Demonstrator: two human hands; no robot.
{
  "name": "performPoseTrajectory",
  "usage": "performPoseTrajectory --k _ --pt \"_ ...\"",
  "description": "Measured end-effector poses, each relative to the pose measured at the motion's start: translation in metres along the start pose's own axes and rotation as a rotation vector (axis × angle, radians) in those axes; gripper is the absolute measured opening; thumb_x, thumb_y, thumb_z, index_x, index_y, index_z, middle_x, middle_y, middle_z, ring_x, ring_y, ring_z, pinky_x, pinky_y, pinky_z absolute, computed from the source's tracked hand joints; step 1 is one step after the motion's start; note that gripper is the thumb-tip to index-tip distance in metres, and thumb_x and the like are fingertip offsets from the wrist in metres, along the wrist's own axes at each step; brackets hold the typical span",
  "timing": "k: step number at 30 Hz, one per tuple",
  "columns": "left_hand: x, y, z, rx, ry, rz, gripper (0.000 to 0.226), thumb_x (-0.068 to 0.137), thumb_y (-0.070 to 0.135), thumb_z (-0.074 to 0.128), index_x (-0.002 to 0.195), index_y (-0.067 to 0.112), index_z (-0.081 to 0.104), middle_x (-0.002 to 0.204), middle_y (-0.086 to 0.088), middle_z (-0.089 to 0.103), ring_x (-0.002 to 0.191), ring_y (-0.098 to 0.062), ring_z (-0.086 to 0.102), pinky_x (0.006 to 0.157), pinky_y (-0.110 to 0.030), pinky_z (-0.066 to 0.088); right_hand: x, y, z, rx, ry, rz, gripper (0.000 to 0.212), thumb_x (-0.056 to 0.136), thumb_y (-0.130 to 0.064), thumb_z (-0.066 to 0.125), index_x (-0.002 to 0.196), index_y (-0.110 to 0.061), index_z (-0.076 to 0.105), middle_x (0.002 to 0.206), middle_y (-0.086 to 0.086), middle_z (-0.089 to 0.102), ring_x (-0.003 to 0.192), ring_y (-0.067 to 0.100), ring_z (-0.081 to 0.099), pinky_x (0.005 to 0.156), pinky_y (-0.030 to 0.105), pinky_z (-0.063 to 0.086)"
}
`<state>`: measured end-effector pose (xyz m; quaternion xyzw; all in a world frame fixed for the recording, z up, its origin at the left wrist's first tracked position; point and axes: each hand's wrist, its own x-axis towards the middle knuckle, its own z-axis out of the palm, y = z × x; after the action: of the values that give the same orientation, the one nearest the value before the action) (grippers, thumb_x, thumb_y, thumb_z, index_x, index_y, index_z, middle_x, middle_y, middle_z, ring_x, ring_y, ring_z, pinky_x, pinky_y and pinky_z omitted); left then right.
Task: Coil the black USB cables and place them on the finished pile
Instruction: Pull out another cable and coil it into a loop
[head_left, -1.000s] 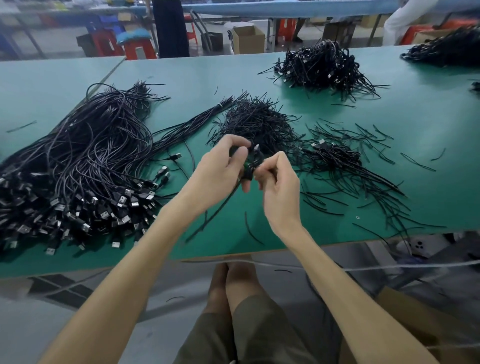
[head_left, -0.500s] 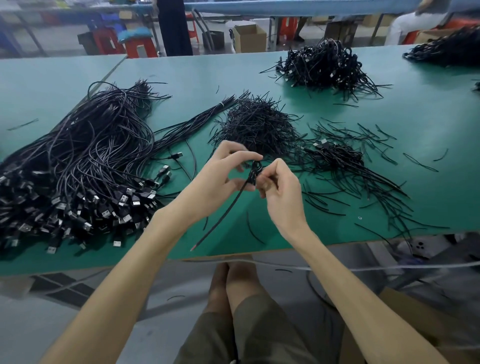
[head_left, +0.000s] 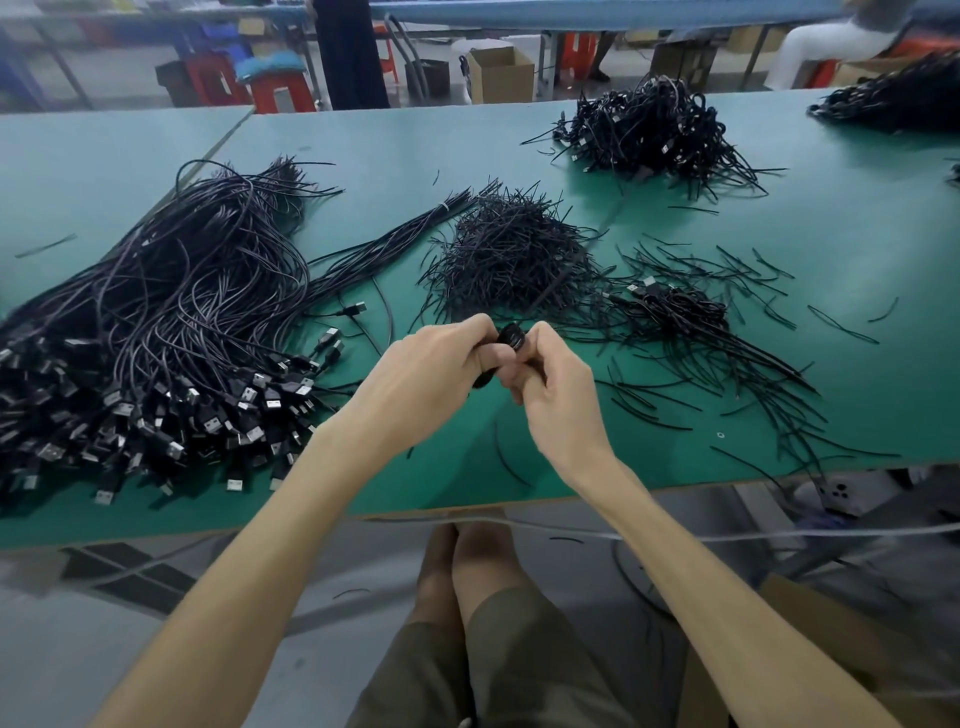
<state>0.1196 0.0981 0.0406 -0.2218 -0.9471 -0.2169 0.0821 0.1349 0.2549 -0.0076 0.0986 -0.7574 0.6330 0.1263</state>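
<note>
Left hand (head_left: 436, 374) and right hand (head_left: 558, 400) clasp one coiled USB cable (head_left: 511, 338)

Both hands meet above the near part of the green desk (head_left: 831, 234), fingers curled tight round the small black bundle held between them. The left hand's thumb and fingers wrap it from the left; the right hand pinches it from the right, knuckles towards the camera. Only the top of the coil shows between the two thumbs. A thin black strand (head_left: 571, 260) runs up and away from it, blurred.

To the left lies a big heap of uncoiled black USB cables (head_left: 156, 322), their plugs (head_left: 208, 415) bunched towards the near edge. Just beyond the hands sits a mound of short black ties (head_left: 509, 249), with more ties (head_left: 727, 374) scattered loose to the right. Among those rests a small cluster of coiled cables (head_left: 675, 306). Further back on the desk is a larger pile of coiled cables (head_left: 644, 130), well apart from the hands, and another dark heap (head_left: 893, 104) at the far right corner.

Behind the desk stand a cardboard box (head_left: 501, 73) and a red stool (head_left: 280, 91)
</note>
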Motion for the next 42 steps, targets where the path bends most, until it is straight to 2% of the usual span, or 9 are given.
performPoseTrajectory --k 10,15,19,22,26,30,34,37,42 --pt "0.000 0.001 -0.002 -0.347 -0.075 -0.143 0.021 0.103 0.044 0.053 0.119 0.031 0.049 0.061 0.005 0.069 0.046 -0.011 0.061 0.054 -0.038 0.054 0.001 0.010 -0.001 -0.164 -0.066 -0.156 0.027 0.087 0.024 0.046 0.079 -0.001 0.044 0.073 -0.011 0.054 0.067 -0.002 0.053 0.068 0.011 0.044" --pt "0.004 0.003 0.006 -0.603 -0.044 -0.312 0.026 0.105 0.025 0.053 0.131 0.024 0.055 0.051 0.001 0.062 0.039 -0.014 0.049 0.041 -0.018 0.037 0.001 0.009 -0.005 -0.393 -0.103 -0.333 0.037 0.074 0.026 0.043 0.088 -0.008 0.047 0.087 -0.005 0.053 0.082 -0.006 0.057 0.072 0.046 0.058" --pt "-0.003 0.010 0.005 -0.792 -0.086 -0.273 0.038 0.109 0.005 0.038 0.140 0.020 0.052 0.060 -0.001 0.065 0.045 -0.015 0.048 0.045 -0.021 0.039 -0.001 0.012 -0.008 -0.536 -0.006 -0.401 0.031 0.074 0.022 0.049 0.085 -0.007 0.047 0.083 0.006 0.054 0.073 0.018 0.046 0.059 0.048 0.049" --pt "-0.006 0.012 0.000 -0.708 -0.177 -0.151 0.040 0.107 -0.006 0.031 0.135 0.004 0.058 0.073 -0.005 0.067 0.057 -0.015 0.059 0.053 -0.023 0.044 -0.003 0.010 -0.009 -0.448 0.022 -0.325 0.037 0.071 0.018 0.041 0.086 -0.016 0.039 0.084 -0.001 0.049 0.072 0.011 0.039 0.061 0.041 0.045" --pt "-0.006 0.010 -0.009 -0.546 -0.272 -0.103 0.049 0.100 -0.012 0.039 0.139 0.014 0.056 0.084 -0.001 0.070 0.066 -0.016 0.064 0.059 -0.029 0.048 -0.003 0.011 -0.007 -0.486 0.036 -0.326 0.037 0.073 0.023 0.046 0.087 -0.011 0.044 0.087 0.000 0.050 0.074 0.014 0.040 0.063 0.042 0.046" --pt "-0.005 0.015 -0.013 -0.058 -0.196 -0.105 0.020 0.101 0.031 0.058 0.120 0.029 0.066 0.085 0.009 0.065 0.079 -0.012 0.060 0.074 -0.038 0.051 -0.002 0.018 -0.007 -0.564 0.013 -0.366 0.026 0.080 0.025 0.048 0.095 0.005 0.055 0.091 0.015 0.054 0.076 0.030 0.050 0.063 0.053 0.048" --pt "-0.004 0.022 -0.012 0.160 -0.082 -0.091 0.031 0.102 0.049 0.048 0.108 0.022 0.062 0.097 0.006 0.053 0.091 -0.023 0.058 0.071 -0.040 0.047 0.002 0.022 -0.003 -0.500 0.104 -0.396 0.020 0.085 0.022 0.052 0.099 0.011 0.061 0.094 0.022 0.061 0.082 0.038 0.061 0.071 0.048 0.054" --pt "-0.004 0.026 -0.009 0.179 0.033 -0.055 0.044 0.100 0.056 0.043 0.095 0.015 0.060 0.095 0.003 0.045 0.079 -0.023 0.052 0.065 -0.041 0.045 0.003 0.023 0.002 -0.345 0.193 -0.364 0.018 0.090 0.015 0.055 0.098 0.001 0.062 0.088 0.006 0.063 0.078 0.010 0.058 0.076 0.020 0.052" --pt "-0.001 0.029 -0.005 0.207 0.088 -0.075 0.050 0.106 0.052 0.033 0.076 0.016 0.049 0.088 0.001 0.051 0.074 -0.030 0.056 0.062 -0.041 0.042 0.005 0.019 0.005 -0.145 0.185 -0.246 0.035 0.086 0.017 0.052 0.083 -0.018 0.047 0.083 -0.010 0.060 0.079 -0.006 0.063 0.074 0.009 0.048"
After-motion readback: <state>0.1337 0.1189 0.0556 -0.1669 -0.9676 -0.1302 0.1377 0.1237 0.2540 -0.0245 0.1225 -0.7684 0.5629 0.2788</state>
